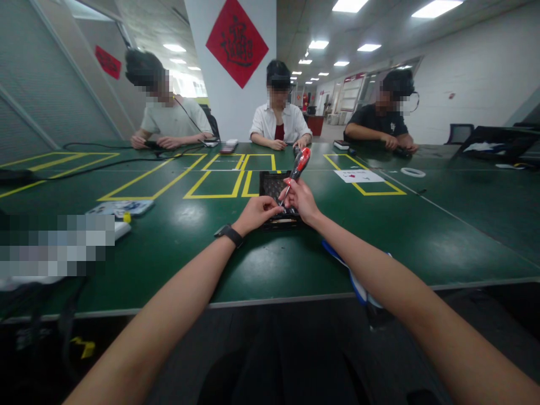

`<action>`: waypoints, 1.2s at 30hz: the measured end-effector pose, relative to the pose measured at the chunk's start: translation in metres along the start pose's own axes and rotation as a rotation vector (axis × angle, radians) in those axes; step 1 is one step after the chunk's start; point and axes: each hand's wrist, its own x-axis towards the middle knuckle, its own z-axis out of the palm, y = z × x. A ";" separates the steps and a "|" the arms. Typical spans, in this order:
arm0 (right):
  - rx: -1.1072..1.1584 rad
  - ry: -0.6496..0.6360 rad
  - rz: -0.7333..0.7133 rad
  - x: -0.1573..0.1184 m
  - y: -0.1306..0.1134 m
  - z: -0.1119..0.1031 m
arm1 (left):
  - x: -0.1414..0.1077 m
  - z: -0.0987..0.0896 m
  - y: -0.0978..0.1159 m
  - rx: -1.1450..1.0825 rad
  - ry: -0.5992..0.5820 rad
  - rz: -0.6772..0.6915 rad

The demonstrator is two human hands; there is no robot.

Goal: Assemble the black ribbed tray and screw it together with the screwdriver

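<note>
A screwdriver (300,163) with a red and black handle is held in my right hand (298,198), its handle up and its shaft slanting down to the left. Below it lies a black open case (270,183) with small dark items inside, too small to tell. My left hand (258,214) has its thumb and fingertips pressed together at the screwdriver's tip, over the case's near part. Whatever those fingertips pinch is hidden. A dark watch is on my left wrist.
The green table (194,287) has yellow tape outlines. A printed sheet (359,176) and a tape roll (413,172) lie right; a booklet (122,208) and white object (122,229) left. A blue-white item (358,284) is under my right forearm. Three people sit across.
</note>
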 end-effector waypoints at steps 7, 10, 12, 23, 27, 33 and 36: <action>0.028 -0.004 -0.006 0.000 0.002 -0.001 | 0.001 -0.003 -0.001 0.050 -0.019 0.027; 0.039 0.006 0.007 0.001 0.003 -0.002 | 0.001 -0.003 -0.003 0.059 -0.058 0.048; 0.042 0.004 0.022 0.001 0.004 -0.002 | 0.001 -0.002 -0.004 0.063 -0.042 0.042; -0.233 0.308 -0.261 0.002 0.007 -0.003 | 0.002 0.003 -0.004 0.138 0.146 0.074; -0.329 0.314 -0.223 0.003 0.009 -0.007 | 0.003 0.005 -0.008 0.111 0.087 0.028; -0.353 0.331 -0.213 0.005 0.012 -0.008 | 0.003 0.006 -0.010 0.074 0.057 -0.001; -0.360 0.321 -0.196 0.006 0.013 -0.009 | 0.003 0.006 -0.009 0.068 0.057 -0.012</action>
